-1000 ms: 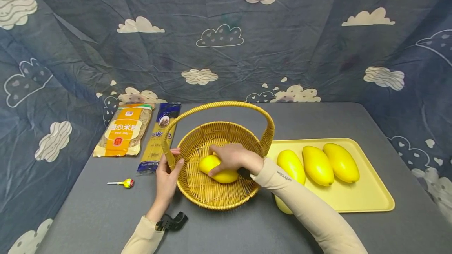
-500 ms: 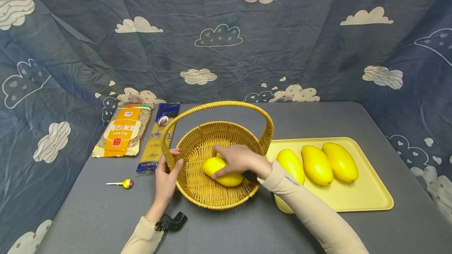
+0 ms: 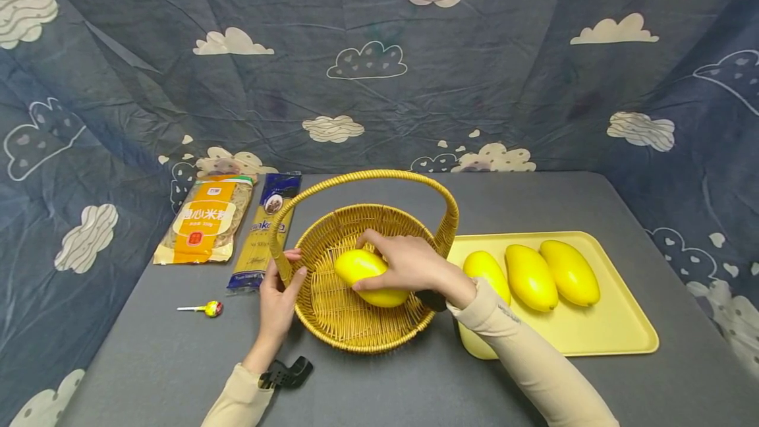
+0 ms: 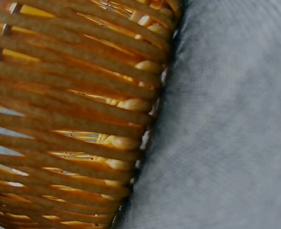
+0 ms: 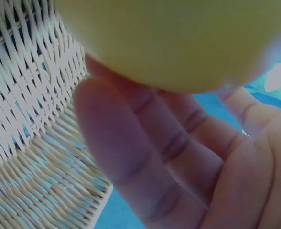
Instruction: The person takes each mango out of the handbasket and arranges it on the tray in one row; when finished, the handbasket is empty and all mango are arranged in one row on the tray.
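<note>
My right hand (image 3: 409, 265) grips a yellow mango (image 3: 358, 265) inside the round wicker basket (image 3: 367, 349), thumb on the near side and fingers over the far side. In the right wrist view the mango (image 5: 178, 43) fills the top, with the curled fingers (image 5: 116, 129) against it and woven wicker at left. On the basket's left side, my left hand (image 3: 277, 305) holds the rim where the tall handle (image 3: 364, 175) joins it, thumb in front and fingers partly behind the handle. Only the basket's wall (image 4: 73, 95) and grey tabletop show in the left wrist view.
At right lies a pale yellow tray (image 3: 617, 331) with three mangoes (image 3: 530, 279), one partly behind my right forearm. Left of the basket are a bag of rice noodles (image 3: 204, 219), a blue and gold pasta packet (image 3: 261, 236) and a lollipop (image 3: 212, 309).
The mango in my right hand shifted right, then rose slightly off the basket floor and tilted. My right wrist has drawn back to the right. My left hand stays on the basket.
</note>
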The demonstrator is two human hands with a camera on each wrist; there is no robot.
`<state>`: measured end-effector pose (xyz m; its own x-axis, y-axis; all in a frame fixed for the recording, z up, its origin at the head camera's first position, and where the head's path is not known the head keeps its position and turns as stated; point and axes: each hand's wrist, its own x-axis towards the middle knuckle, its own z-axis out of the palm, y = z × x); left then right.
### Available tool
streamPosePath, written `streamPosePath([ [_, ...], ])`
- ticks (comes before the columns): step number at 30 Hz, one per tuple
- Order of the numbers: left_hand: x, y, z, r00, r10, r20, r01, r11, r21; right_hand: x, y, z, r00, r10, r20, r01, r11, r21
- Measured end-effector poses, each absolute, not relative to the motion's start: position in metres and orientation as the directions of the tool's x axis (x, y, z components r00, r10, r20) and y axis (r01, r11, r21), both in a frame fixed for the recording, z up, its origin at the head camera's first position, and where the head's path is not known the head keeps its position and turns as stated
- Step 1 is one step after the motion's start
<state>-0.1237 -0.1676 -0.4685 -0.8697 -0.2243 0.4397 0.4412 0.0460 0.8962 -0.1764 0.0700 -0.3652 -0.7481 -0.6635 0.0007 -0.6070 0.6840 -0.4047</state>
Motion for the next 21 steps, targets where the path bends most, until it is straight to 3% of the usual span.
streamPosePath([
  [13, -0.124, -0.167, -0.468, -0.867, -0.220, 0.446, 0.450, 0.038, 0.892, -0.160, 0.085, -0.358, -0.741, -0.630, 0.232, -0.654, 0.597, -0.465],
  [21, -0.124, -0.167, -0.469, -0.866, -0.219, 0.450, 0.454, 0.034, 0.890, -0.149, 0.097, -0.358, -0.767, -0.573, 0.288, -0.630, 0.592, -0.502],
])
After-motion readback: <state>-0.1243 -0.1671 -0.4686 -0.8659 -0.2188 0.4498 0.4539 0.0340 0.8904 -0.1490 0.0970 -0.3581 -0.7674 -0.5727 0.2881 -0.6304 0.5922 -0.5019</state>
